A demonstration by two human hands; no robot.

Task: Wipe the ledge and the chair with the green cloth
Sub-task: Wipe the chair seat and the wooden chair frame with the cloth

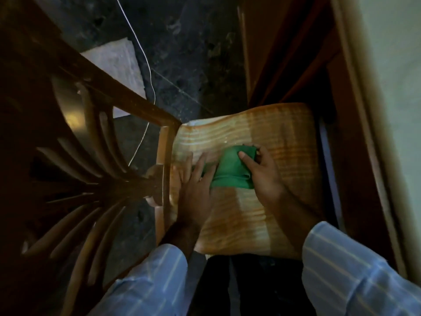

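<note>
dark stone floor point(182, 53); one chair point(262, 144), one green cloth point(232, 169) on its seat, left hand point(198, 183) flat and spread, right hand point(262, 169) pinching cloth.

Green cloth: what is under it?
The green cloth lies on the striped chair seat, with both the left hand and right hand on it. The seat beneath it is hidden.

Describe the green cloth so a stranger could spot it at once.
Find the wooden chair with the striped orange seat cushion. On the middle of that cushion, between the left hand and right hand, lies the green cloth, folded, the only green thing there.
</note>
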